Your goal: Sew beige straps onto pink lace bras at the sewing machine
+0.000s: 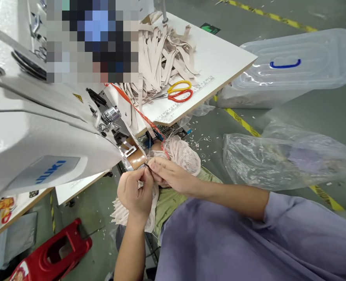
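Observation:
My left hand (135, 192) is closed in a pinch, its thumb and index fingertips together. Against it, my right hand (171, 174) is closed too, its fingertips meeting the left ones. A small, thin dark piece (147, 166) shows between the fingertips of both hands; its kind is too small to make out. Just beyond the hands is the needle end of a white sewing machine (56, 164), with a metal presser area (129, 150) and a tan curved plate (136, 159). Pale lace fabric (183, 154) lies bunched behind and below the hands, over the lap.
Many beige fabric strips (167, 54) lie on the white table (220, 50) beside scissors (180, 91) with yellow and red handles. An orange-red cord (138, 111) hangs over its edge. To the right are a lidded clear bin (290, 64) and plastic bag (278, 156); lower left, a red stool (52, 249).

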